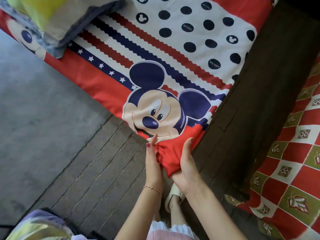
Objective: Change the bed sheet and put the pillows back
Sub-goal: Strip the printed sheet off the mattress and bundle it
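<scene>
A cartoon-mouse bed sheet, red with white, navy stripes and dots, lies spread over the bed. Its red corner hangs bunched at the bed's near end beside a dark wooden bed board. My left hand presses against the left side of that bunched corner with fingers fairly straight. My right hand cups the corner from the right and below, fingers curled round the cloth. A grey-edged pillow with a yellow-green cover lies on the sheet at the top left.
A red, green and white checked cloth covers the surface right of the bed board. Grey floor stretches to the left, with plank-like slabs under my arms. A bundle of pale cloth sits at the bottom left. My sandalled foot stands below the hands.
</scene>
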